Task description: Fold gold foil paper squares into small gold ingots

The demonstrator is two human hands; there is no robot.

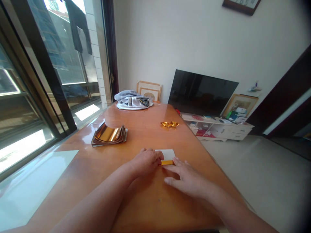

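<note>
A small sheet of paper (167, 154), white on its upper face, lies on the table with a gold folded strip along its near edge. My left hand (148, 160) is at the sheet's left end, its fingers curled and pressed together on the strip. From the right, my right hand (183, 176) touches the strip's other end with its fingertips, the fingers spread and the thumb apart. Beyond the hands lies a folded shiny gold piece (169, 124). Left of it, a stack of curved gold sheets (109, 134) rests on the table.
The wooden table (145, 207) has a pale sheet (36, 184) at its left side and a heap of grey cloth (132, 100) at the far end. A television (201, 92) and a low white cabinet (218, 129) stand beyond the right edge. Glass doors are at left.
</note>
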